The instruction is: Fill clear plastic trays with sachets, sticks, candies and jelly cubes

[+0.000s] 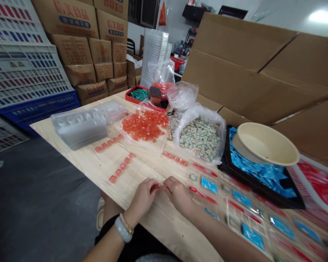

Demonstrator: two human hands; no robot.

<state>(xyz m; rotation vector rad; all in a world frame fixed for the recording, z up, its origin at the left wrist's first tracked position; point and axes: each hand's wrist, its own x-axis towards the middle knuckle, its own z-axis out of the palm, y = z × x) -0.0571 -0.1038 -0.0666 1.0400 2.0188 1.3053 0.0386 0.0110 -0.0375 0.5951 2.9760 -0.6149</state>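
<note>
My left hand (145, 194) and my right hand (178, 192) are close together above the near part of the wooden table (98, 171). Fingers on both are bent and pinched. A hint of red shows at the left fingertips, but what either hand holds is too small and blurred to name. Beyond the left hand lies a slanting row of red translucent pieces (123, 166), with another row (109, 143) behind it. A third row (175, 159) sits beyond my right hand, and a red plastic knife (203, 195) lies to its right.
Loose red pieces (146, 123) are heaped on plastic beside a bag of small patterned packets (200, 136). Clear plastic trays (80, 127) are stacked at left. Blue packets (209, 185) lie at right. A cream basin (265, 142) rests over a black tray (287, 194).
</note>
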